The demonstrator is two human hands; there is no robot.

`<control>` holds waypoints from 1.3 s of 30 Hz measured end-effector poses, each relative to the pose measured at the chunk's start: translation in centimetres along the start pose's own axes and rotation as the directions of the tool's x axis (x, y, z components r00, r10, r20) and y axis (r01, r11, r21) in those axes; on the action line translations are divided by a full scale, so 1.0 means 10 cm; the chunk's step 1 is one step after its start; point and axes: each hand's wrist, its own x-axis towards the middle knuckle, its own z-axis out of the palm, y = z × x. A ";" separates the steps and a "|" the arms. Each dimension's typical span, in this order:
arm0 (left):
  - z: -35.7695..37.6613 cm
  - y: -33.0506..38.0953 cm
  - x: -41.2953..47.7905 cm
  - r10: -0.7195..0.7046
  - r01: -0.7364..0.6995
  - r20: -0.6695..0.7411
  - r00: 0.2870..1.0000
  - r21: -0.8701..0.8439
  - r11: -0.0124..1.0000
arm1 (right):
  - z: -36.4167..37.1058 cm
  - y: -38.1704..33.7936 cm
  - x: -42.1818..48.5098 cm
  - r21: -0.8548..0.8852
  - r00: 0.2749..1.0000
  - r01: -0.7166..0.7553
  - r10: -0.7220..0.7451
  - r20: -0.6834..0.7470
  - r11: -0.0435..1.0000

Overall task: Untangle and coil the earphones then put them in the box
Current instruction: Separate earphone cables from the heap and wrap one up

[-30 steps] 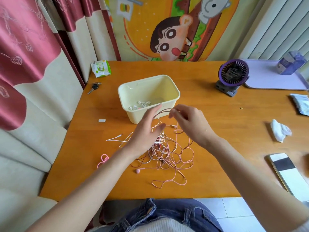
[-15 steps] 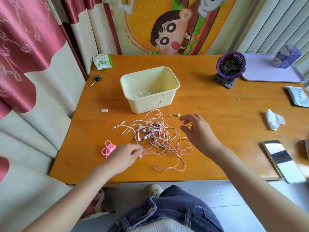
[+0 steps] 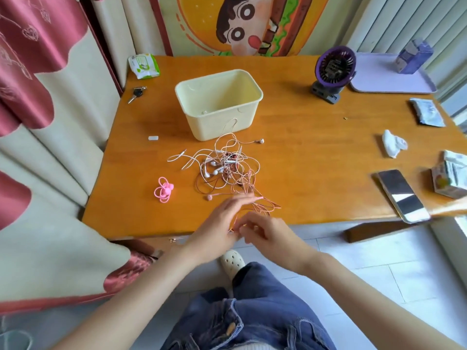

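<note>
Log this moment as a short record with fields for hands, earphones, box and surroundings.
left hand: fingers stretched over the pink cable at the near edge of the table; grip unclear
right hand: fingers curled, pinching the same pink cable
tangle: white and pink earphones knotted together, in front of the box
coiled set: pink, lying apart, left of the tangle
box: cream, open, upright; contents hardly visible
nearby: phone and fan to the right
</note>
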 end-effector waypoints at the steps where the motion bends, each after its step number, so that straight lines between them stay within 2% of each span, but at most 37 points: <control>1: 0.07 0.05 -0.02 0.013 -0.009 0.047 0.999 -0.084 0.996 | 0.03 -0.03 -0.07 0.017 1.000 0.024 -0.025 0.005 1.000; 3: 0.16 0.10 -0.08 -0.051 0.063 0.060 0.997 -0.203 0.977 | 0.02 -0.03 -0.16 0.053 0.995 0.045 -0.040 -0.087 0.998; 6: 0.18 0.05 -0.22 -0.172 0.153 -0.064 0.983 -0.240 0.959 | -0.07 0.14 -0.24 -0.014 0.966 0.018 -0.021 -0.259 1.000; 8: 0.10 0.05 -0.29 -0.222 0.191 -0.064 0.973 -0.318 0.929 | -0.11 0.27 -0.28 -0.062 0.975 -0.052 0.037 -0.220 0.997; 10: 0.00 0.11 -0.36 -0.249 0.224 0.002 0.968 -0.449 0.865 | -0.09 0.38 -0.33 -0.102 0.988 -0.124 0.113 -0.108 0.987; 13: -0.24 0.20 -0.43 -0.262 0.197 0.025 0.965 -0.731 0.654 | -0.01 0.46 -0.41 -0.101 0.981 -0.196 0.196 -0.007 0.975; 15: -0.40 0.21 -0.45 -0.247 0.122 -0.033 0.968 -0.801 0.586 | -0.01 0.52 -0.42 -0.022 0.972 -0.233 0.233 -0.015 0.972; 16: -0.47 0.21 -0.46 -0.235 0.099 -0.058 0.970 -0.791 0.604 | -0.02 0.53 -0.42 0.011 0.971 -0.239 0.239 -0.007 0.971; 18: -0.58 0.16 -0.50 -0.242 0.116 -0.095 0.966 -0.676 0.727 | -0.08 0.49 -0.39 0.080 0.975 -0.224 0.222 0.033 0.971; 21: -0.64 -0.06 -0.56 -0.275 0.225 -0.155 0.949 -0.281 0.933 | -0.26 0.36 -0.32 0.252 0.984 -0.173 0.177 0.009 0.952; 23: -0.64 -0.24 -0.60 -0.293 0.288 -0.141 0.946 -0.058 0.956 | -0.40 0.25 -0.25 0.380 0.985 -0.132 0.163 -0.050 0.916; 26: -0.66 -0.38 -0.67 -0.362 0.367 -0.118 0.925 0.028 0.930 | -0.57 0.11 -0.13 0.600 0.965 -0.004 0.159 -0.207 0.800; 27: -0.66 -0.41 -0.68 -0.395 0.393 -0.115 0.912 -0.042 0.919 | -0.63 0.07 -0.09 0.659 0.946 0.052 0.174 -0.273 0.750; 28: -0.67 -0.42 -0.67 -0.438 0.410 -0.126 0.890 -0.198 0.890 | -0.69 0.05 -0.04 0.688 0.920 0.096 0.199 -0.336 0.720; 29: -0.68 -0.42 -0.67 -0.500 0.397 -0.149 0.853 -0.436 0.808 | -0.73 0.04 0.01 0.687 0.893 0.111 0.231 -0.386 0.719; 30: -0.72 -0.38 -0.65 -0.559 0.313 -0.181 0.810 -0.672 0.671 | -0.75 0.06 0.08 0.648 0.863 0.094 0.262 -0.431 0.756; 31: -0.78 -0.32 -0.61 -0.604 0.198 -0.213 0.768 -0.818 0.540 | -0.74 0.10 0.14 0.587 0.836 0.049 0.288 -0.467 0.808; 32: -0.84 -0.27 -0.56 -0.613 0.111 -0.255 0.748 -0.862 0.494 | -0.72 0.18 0.20 0.518 0.807 -0.007 0.311 -0.503 0.855; 33: -0.91 -0.20 -0.51 -0.587 0.094 -0.310 0.748 -0.826 0.556 | -0.70 0.27 0.24 0.460 0.769 -0.066 0.339 -0.543 0.885; 34: -0.98 -0.15 -0.47 -0.522 0.128 -0.397 0.755 -0.692 0.711 | -0.68 0.36 0.28 0.419 0.722 -0.122 0.370 -0.585 0.900; 35: -1.02 -0.10 -0.44 -0.399 0.184 -0.482 0.780 -0.433 0.882 | -0.68 0.44 0.30 0.388 0.676 -0.176 0.398 -0.620 0.905; 36: -1.06 -0.10 -0.41 -0.246 0.254 -0.516 0.821 -0.057 0.966 | -0.69 0.51 0.31 0.352 0.644 -0.233 0.416 -0.643 0.906; 37: -1.10 -0.09 -0.39 -0.157 0.312 -0.489 0.858 0.253 0.916 | -0.70 0.58 0.32 0.304 0.628 -0.293 0.422 -0.654 0.907; 38: -1.13 -0.09 -0.36 -0.136 0.345 -0.457 0.879 0.415 0.842 | -0.71 0.62 0.33 0.252 0.623 -0.342 0.419 -0.661 0.905; 39: -1.14 -0.10 -0.33 -0.171 0.368 -0.435 0.884 0.422 0.829 | -0.71 0.64 0.35 0.219 0.624 -0.363 0.411 -0.664 0.906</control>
